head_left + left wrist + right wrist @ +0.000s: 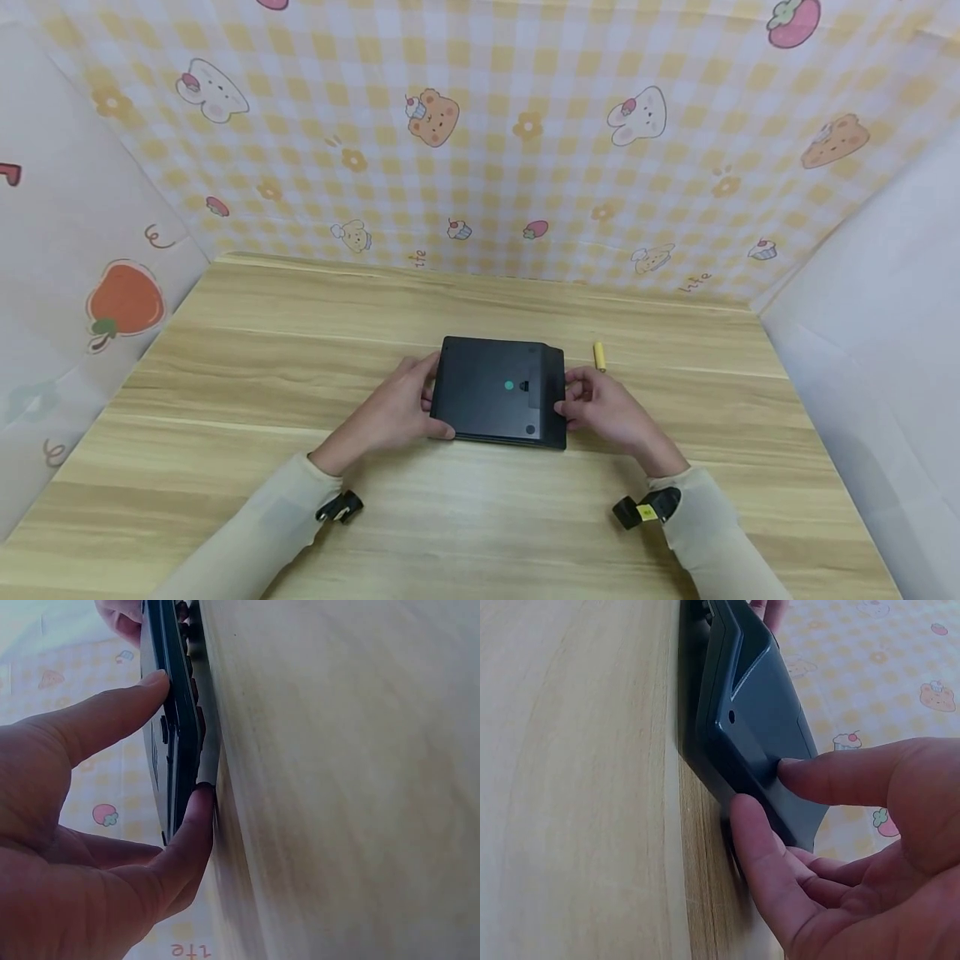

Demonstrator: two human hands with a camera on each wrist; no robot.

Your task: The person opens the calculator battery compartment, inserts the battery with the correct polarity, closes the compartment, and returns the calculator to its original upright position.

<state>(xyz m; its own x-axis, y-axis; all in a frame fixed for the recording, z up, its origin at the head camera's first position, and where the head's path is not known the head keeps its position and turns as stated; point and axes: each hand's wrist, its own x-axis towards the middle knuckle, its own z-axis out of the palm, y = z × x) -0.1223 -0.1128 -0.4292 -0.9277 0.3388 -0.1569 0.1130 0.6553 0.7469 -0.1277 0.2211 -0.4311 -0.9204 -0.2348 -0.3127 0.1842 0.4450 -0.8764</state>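
Observation:
A black desk calculator (476, 387) lies face down at mid-table, its back showing a battery cover latch (524, 386) and a small green dot. My left hand (401, 408) grips its left end. In the left wrist view the thumb (124, 712) is on the back and fingers reach under the key side, where keys (196, 697) face the table. At the thicker right end, my right hand (603, 408) holds the calculator, thumb (840, 772) on the back and fingers (761, 851) at its edge. Just beyond that hand lies a yellow cylindrical battery (599, 357).
The wood-grain table (247, 383) runs back to a yellow checked cloth wall (487, 183). White cloth walls (862, 275) stand at both sides. A black wrist camera (647, 508) is strapped at each sleeve.

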